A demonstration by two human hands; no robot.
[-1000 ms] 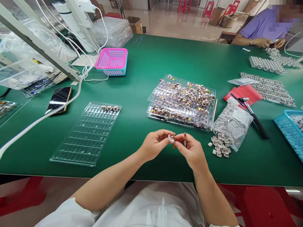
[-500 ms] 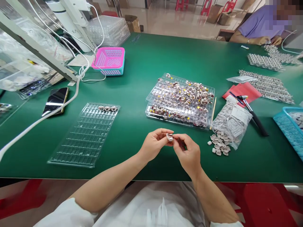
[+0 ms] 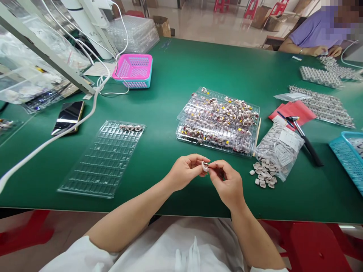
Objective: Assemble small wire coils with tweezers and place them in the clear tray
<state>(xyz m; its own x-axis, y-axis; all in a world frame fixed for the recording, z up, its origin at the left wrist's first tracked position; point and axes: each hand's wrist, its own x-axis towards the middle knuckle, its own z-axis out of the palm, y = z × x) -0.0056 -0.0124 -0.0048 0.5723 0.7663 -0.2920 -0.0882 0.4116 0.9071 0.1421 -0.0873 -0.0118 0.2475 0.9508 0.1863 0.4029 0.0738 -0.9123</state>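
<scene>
Two hands on one white curved part [image 3: 204,167]; its orange tab, seen 1.0 s ago, is out of sight now, right fingers curled in tighter.
White cable [image 3: 96,101] crosses over the phone [image 3: 68,115]; pink basket [image 3: 133,68] beyond; clear slotted tray [image 3: 98,164] nearer, three pieces [image 3: 130,128] at right end of its far row. Left hand [image 3: 183,173] pinches the part's left side above the table [image 3: 167,132]; right hand [image 3: 228,185] has thumb and index closed on its right edge, can't tell if the other fingers hold anything. Filled tray stack [image 3: 181,113] just beyond, then loose shells [image 3: 265,173], parts bag [image 3: 279,145], black-handled tool [image 3: 309,149]. Part: long axis roughly near-to-far, open side right; fingers hide exact tilt.
</scene>
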